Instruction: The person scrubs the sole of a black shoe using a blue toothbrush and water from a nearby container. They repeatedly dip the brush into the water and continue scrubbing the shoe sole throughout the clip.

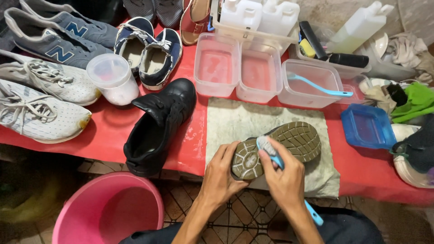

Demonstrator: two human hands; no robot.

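Right hand is wrapped around a light-blue brush, fingers pinching the handle near the head, bristles pressed onto the heel end of an upturned shoe. The handle's tail pokes out below the wrist. Left hand clamps the shoe's heel from the side, fingers curled over the edge of the grey-green treaded sole, holding it sole-up.

The shoe lies on a pale, damp-looking cloth spread over the red worktop, close to the near edge. Just left of the cloth sits a black high shoe, opening toward the camera.

Behind the cloth, a row of clear plastic tubs holds water; the rightmost has a second blue brush lying across it. A blue lid rests to the right, beside green rags.

Far left: white trainers, grey trainers, a navy pair, and a lidded white container. White bottles stand at the back. Down on the tiled floor, a pink bucket sits beside the person's knee.
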